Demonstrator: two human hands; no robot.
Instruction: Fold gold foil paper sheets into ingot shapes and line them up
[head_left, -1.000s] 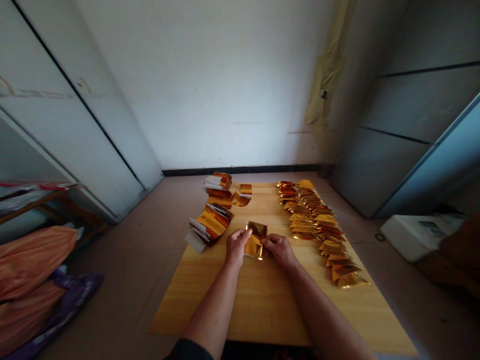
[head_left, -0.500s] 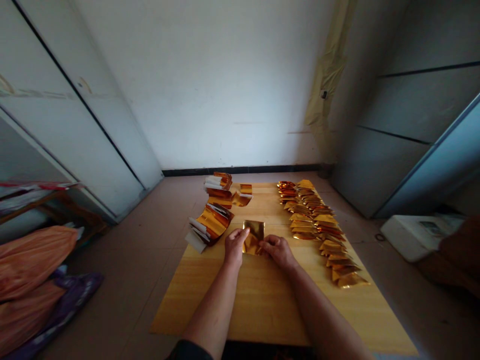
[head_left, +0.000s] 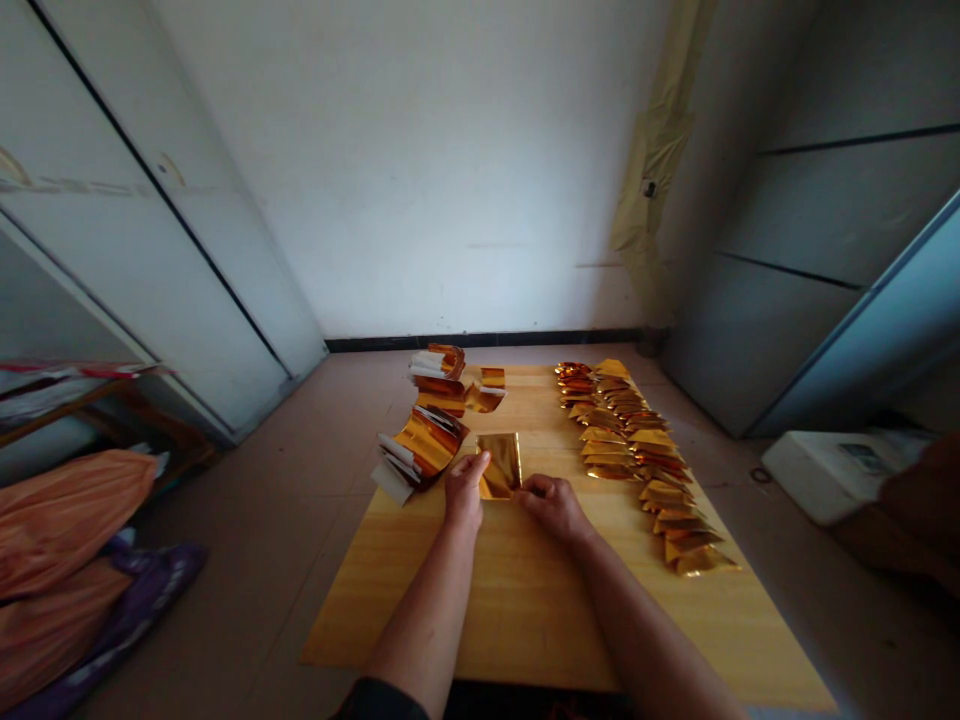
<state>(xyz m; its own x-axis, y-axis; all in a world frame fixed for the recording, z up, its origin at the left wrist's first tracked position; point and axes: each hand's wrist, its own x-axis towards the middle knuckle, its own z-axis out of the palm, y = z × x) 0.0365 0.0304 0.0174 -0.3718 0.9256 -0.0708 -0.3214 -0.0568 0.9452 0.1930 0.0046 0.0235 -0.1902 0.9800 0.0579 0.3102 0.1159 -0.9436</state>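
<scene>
Where fingers [head_left: 477,466] touch, gold foil sheet [head_left: 501,462] between them

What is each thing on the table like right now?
Left hand, resting on the foil sheet's left edge
Right hand, touching the sheet's lower right side
Gold foil sheet, lying flat under both hands
Folded foil pieces, lined up in a long row
Curled foil stack, bent, with white paper showing
</scene>
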